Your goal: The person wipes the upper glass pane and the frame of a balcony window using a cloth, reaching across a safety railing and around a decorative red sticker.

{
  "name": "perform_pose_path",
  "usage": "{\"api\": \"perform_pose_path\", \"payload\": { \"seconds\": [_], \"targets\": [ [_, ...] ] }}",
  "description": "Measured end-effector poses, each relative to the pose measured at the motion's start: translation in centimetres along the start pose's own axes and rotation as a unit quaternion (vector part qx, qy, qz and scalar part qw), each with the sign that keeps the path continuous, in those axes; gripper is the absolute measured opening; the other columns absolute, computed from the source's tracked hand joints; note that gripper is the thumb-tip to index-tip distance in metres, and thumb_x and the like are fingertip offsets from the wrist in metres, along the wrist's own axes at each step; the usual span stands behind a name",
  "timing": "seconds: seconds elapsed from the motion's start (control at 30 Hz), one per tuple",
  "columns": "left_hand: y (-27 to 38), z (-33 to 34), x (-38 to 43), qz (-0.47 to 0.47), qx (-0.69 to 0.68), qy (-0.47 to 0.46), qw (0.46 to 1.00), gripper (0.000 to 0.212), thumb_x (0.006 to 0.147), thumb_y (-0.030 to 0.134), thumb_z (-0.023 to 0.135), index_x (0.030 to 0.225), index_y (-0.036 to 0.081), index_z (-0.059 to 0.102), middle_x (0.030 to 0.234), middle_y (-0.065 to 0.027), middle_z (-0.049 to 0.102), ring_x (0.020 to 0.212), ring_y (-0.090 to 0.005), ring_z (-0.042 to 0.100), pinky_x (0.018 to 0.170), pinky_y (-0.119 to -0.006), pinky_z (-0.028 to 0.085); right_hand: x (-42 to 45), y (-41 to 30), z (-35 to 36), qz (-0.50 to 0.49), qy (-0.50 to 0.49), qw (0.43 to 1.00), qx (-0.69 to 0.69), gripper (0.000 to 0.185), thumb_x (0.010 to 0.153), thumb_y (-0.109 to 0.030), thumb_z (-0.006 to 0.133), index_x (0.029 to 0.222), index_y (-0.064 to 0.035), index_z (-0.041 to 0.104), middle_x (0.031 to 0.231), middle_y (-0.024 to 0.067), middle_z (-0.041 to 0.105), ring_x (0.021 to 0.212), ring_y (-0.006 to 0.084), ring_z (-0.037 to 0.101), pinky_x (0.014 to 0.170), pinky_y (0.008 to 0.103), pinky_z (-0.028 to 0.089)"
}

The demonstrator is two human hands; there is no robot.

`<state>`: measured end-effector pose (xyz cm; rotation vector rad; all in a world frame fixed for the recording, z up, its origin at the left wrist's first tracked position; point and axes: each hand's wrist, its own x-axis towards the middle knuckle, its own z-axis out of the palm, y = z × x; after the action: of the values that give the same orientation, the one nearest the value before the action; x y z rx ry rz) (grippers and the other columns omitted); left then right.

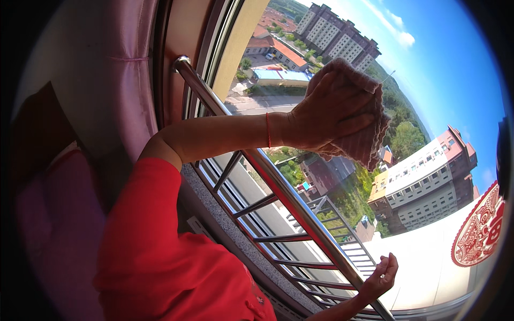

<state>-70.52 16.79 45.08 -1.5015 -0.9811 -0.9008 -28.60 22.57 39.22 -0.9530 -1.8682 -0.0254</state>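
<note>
My left hand, with a thin red cord around its wrist, is spread over a folded brownish-pink cloth. The cloth is held up at the window pane, above a polished metal handrail; whether it touches the glass is hard to tell. My left forearm reaches across in front of the rail. Lower right, my right hand is raised beside the rail with its fingers loosely curled. I see nothing in it.
Metal balusters run below the handrail, along a speckled stone sill. A pink curtain hangs tied at the left. A red paper-cut decoration is at the right of the window. Outside are a railing and tall buildings.
</note>
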Motion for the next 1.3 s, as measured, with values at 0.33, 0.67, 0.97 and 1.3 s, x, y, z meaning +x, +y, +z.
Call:
{"api": "perform_pose_path", "payload": {
  "seconds": [0.33,0.67,0.97,1.3],
  "targets": [
    [5.0,2.5,0.6,0.004,-0.208,0.008,0.978,0.051,0.084,0.028,0.071,0.129,0.007,0.06,0.134,-0.0089,0.054,0.136,-0.03,0.042,0.12,-0.048,0.025,4.9,-16.6,13.1,-0.39,-0.116,0.894,0.188,0.087,0.094,-0.05,0.067,0.157,-0.0106,0.021,0.161,0.0338,0.011,0.148,0.051,0.022,0.116,0.0597,0.027],
    [3.4,1.3,-1.5,-0.053,-0.296,-0.044,0.953,0.069,0.086,0.027,0.076,0.143,0.002,0.047,0.153,-0.0149,0.039,0.149,-0.0334,0.029,0.123,-0.048,0.026,5.6,-14.5,17.2,-0.357,-0.109,0.913,0.166,0.082,0.102,-0.057,0.041,0.16,-0.0082,0.012,0.164,0.0313,0.003,0.152,0.0494,0.009,0.12,0.0572,0.013],
    [-0.4,-4.8,-10.6,-0.298,-0.047,-0.046,0.952,0.043,0.082,0.03,0.082,0.113,0.004,0.069,0.116,-0.0153,0.069,0.109,-0.0328,0.068,0.093,-0.042,0.054,6.7,-16.1,19.5,-0.44,0.041,0.897,-0.01,0.05,0.088,-0.031,0.067,0.133,-0.0124,0.058,0.134,0.0101,0.049,0.124,0.036,0.045,0.105,0.0563,0.034],
    [1.5,-7.0,-11.7,-0.397,0.01,-0.409,0.821,0.07,0.095,0.068,0.047,0.061,0.01,0.067,0.063,-0.0128,0.065,0.064,-0.0309,0.067,0.063,-0.044,0.051,15.8,-15.1,11.7,-0.519,0.191,0.828,-0.095,0.068,0.073,-0.057,0.079,0.124,-0.0157,0.061,0.134,0.0111,0.056,0.12,0.0337,0.053,0.098,0.057,0.04]
  ]
}}
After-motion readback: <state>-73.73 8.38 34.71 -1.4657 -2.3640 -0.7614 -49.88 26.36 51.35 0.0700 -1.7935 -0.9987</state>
